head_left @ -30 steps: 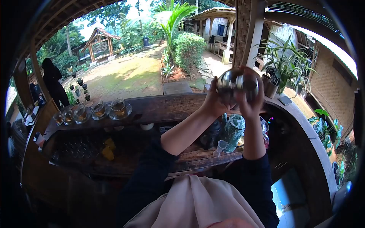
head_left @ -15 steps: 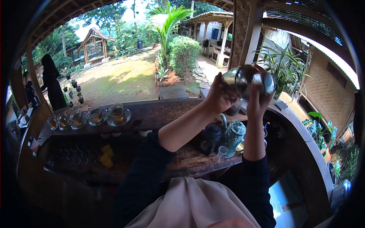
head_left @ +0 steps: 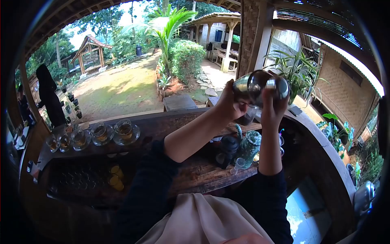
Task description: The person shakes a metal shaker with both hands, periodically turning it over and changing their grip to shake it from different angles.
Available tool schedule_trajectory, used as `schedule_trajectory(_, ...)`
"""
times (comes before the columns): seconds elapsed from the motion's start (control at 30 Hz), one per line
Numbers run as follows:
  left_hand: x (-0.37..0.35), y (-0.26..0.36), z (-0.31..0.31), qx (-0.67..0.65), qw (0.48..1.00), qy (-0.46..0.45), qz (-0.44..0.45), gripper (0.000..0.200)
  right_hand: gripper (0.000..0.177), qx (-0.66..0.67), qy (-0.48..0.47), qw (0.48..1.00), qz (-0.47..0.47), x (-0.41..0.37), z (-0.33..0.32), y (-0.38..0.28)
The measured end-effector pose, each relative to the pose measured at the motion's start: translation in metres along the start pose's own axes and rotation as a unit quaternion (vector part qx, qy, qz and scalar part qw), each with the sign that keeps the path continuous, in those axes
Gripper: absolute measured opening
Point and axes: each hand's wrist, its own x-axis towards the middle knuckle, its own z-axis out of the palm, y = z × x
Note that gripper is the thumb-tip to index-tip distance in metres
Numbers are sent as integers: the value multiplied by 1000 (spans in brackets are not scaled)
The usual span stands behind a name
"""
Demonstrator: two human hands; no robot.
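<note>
Both of my hands hold up a shiny metal shaker (head_left: 256,86), tilted on its side above the wooden counter. My left hand (head_left: 231,102) is wrapped round its left end, with the thumb underneath. At the other end, my right hand (head_left: 275,99) has its fingers closed round the metal, thumb pointing up along it. Below the hands on the counter stand a green patterned enamel pitcher (head_left: 250,147), a dark lidded pot (head_left: 229,147) and a small clear cup (head_left: 239,164). A clear vessel (head_left: 247,117) shows partly behind my left wrist.
A row of glass cups of tea on saucers (head_left: 124,132) lines the left of the raised counter ledge (head_left: 162,122). Upturned glasses and yellow items (head_left: 116,178) sit on the lower shelf. A potted plant (head_left: 290,75) stands at right. A person in dark clothing (head_left: 49,95) is at far left.
My view has shifted slightly, so the surroundings sit a little lower and to the left. Both hands keep hold of the shaker, which stays raised at nearly the same spot.
</note>
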Motion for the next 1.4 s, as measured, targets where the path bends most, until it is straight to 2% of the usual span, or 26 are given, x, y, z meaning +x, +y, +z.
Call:
schedule_trajectory(0.03,2,8,-40,-89,986,-91,-108,59,49,8,40,997,64,9,-2,7)
schedule_trajectory(0.07,-3,1,-20,-93,985,-90,-110,59,52,-5,27,998,-51,4,-4,0)
schedule_trajectory(0.17,-28,-15,100,111,989,-18,96,49,54,-152,-28,911,-381,-21,1,-72)
schedule_trajectory(0.27,-22,-24,111,288,843,-397,221,52,55,-20,-35,875,-482,-26,-6,-51)
schedule_trajectory(0.33,-12,-26,86,195,945,-237,116,52,57,112,-43,817,-564,-34,-15,-43)
schedule_trajectory(0.37,-3,-16,74,131,983,-122,44,52,53,-135,-63,941,-303,-43,-40,-63)
schedule_trajectory(0.4,11,-13,68,198,979,4,59,63,59,-79,-10,938,-337,-20,-25,-44)
schedule_trajectory(0.43,23,-16,55,94,995,16,25,60,51,-223,17,906,-360,6,-33,-18)
schedule_trajectory(0.47,26,-22,60,96,995,15,26,60,47,12,45,998,-42,6,-27,-9)
schedule_trajectory(0.5,28,-30,62,77,980,179,38,61,45,-4,63,997,44,21,-32,-7)
schedule_trajectory(0.53,27,-39,62,52,937,341,48,62,44,19,70,997,12,16,-41,-8)
schedule_trajectory(0.57,22,-45,77,56,937,342,50,62,44,45,77,996,-28,11,-43,-17)
schedule_trajectory(0.63,8,-57,113,66,989,79,106,58,40,-223,18,934,-280,-9,-63,-38)
schedule_trajectory(0.67,6,-60,110,74,991,-30,111,56,45,-57,-13,919,-389,-21,-33,-75)
schedule_trajectory(0.7,7,-63,108,84,980,-141,115,53,48,-128,-25,887,-444,-36,-47,-88)
schedule_trajectory(0.73,8,-75,115,144,911,-325,211,49,52,100,20,790,-604,-19,-16,-61)
schedule_trajectory(0.8,22,-73,93,160,949,-195,187,49,55,135,21,766,-628,-11,-25,-36)
schedule_trajectory(0.83,29,-70,79,167,971,-60,160,49,54,-58,-24,862,-504,-19,-68,-38)
schedule_trajectory(0.87,40,-55,68,67,988,-116,75,52,53,-70,-25,898,-433,-16,-71,-23)
schedule_trajectory(0.97,61,-60,61,92,900,416,86,55,37,31,22,997,67,24,-80,13)
schedule_trajectory(1.03,53,-72,51,131,916,367,101,57,45,96,23,991,89,21,-91,3)
schedule_trajectory(1.17,27,-84,84,81,990,-73,93,56,49,-185,-128,906,-357,-21,-108,-66)
schedule_trajectory(1.27,29,-97,90,286,889,-262,243,69,49,16,-52,903,-425,-41,-98,-20)
schedule_trajectory(1.3,34,-93,83,196,944,-211,159,61,50,113,-11,886,-449,-46,-94,-14)
schedule_trajectory(1.33,44,-80,71,194,962,-130,141,58,56,-81,-28,950,-301,-39,-109,-22)
schedule_trajectory(1.4,58,-67,60,118,984,87,99,52,54,-166,13,928,-333,12,-95,8)
